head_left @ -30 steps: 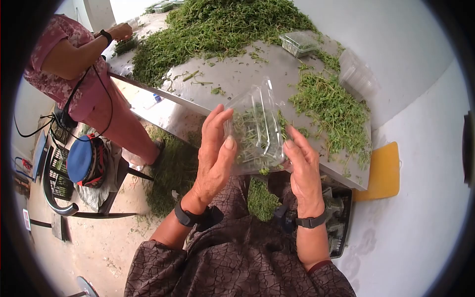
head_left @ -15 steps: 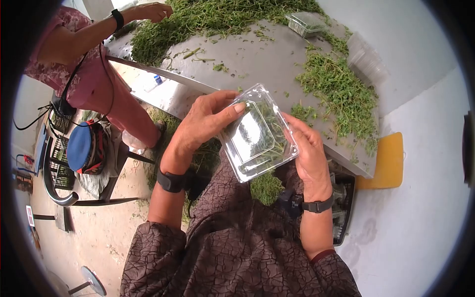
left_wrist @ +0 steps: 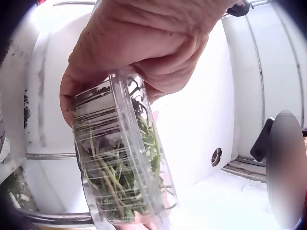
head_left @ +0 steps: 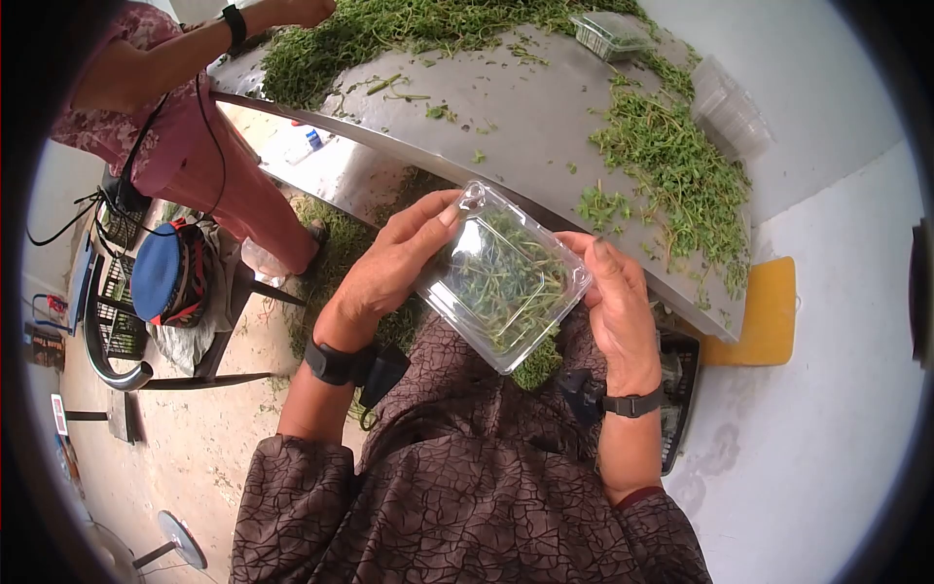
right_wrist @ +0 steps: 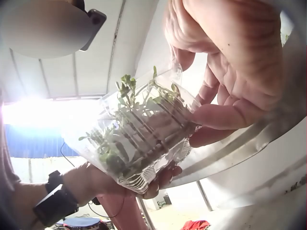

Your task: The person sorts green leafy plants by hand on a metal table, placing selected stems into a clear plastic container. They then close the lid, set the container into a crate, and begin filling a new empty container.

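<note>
Between both hands is a clear plastic clamshell box (head_left: 506, 282) filled with leafy green stems, its lid lying over the top. My left hand (head_left: 404, 248) grips the box's upper left side, thumb on the lid near the corner. On the opposite side my right hand (head_left: 615, 302) holds the edge, with the thumb along the rim. In the left wrist view the ribbed base (left_wrist: 103, 153) shows stems pressed against its wall, a few reaching past the rim. Sprigs (right_wrist: 127, 91) rise along the lid side in the right wrist view.
A large heap of greens (head_left: 418, 34) covers the far part of the metal table (head_left: 467, 117). A smaller pile (head_left: 671, 175), a filled box (head_left: 608, 37) and stacked empty boxes (head_left: 730, 107) lie at right. Another person (head_left: 175, 127) stands at left, near a chair (head_left: 126, 384).
The box's lid has come down over the greens, and the box has tilted so its lid faces up. My left thumb has moved onto the lid. The other person's arm has reached toward the heap.
</note>
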`<move>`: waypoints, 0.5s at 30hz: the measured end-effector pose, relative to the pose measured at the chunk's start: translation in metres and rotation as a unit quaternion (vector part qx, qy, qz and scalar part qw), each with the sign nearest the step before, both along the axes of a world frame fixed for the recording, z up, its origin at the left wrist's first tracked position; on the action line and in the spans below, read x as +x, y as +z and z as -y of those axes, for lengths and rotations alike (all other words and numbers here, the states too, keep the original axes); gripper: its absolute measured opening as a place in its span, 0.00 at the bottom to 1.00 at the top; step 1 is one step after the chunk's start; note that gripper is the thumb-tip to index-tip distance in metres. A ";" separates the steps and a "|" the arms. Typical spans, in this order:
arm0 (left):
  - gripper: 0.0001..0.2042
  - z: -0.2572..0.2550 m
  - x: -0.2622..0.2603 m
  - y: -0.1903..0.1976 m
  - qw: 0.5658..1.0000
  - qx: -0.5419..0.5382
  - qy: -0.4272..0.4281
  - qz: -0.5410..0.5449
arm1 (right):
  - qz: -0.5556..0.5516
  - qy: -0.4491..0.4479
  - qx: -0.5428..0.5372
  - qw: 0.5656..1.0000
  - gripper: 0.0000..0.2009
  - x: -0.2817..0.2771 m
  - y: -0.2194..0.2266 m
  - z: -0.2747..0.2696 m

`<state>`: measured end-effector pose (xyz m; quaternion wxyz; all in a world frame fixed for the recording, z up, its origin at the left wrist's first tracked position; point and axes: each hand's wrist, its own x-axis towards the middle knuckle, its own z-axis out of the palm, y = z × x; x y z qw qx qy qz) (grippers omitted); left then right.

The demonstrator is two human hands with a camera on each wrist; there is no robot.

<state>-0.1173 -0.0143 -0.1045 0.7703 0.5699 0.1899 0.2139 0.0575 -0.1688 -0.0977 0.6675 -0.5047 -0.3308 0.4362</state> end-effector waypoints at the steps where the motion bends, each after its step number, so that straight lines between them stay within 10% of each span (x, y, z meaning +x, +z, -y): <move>1: 0.19 0.004 -0.002 -0.001 1.000 -0.016 0.016 0.005 | -0.001 0.001 -0.001 1.000 0.20 0.001 -0.002 0.004; 15: 0.18 0.033 -0.028 -0.045 0.997 -0.005 0.076 -0.027 | 0.223 -0.044 -0.089 0.970 0.11 -0.021 -0.011 0.021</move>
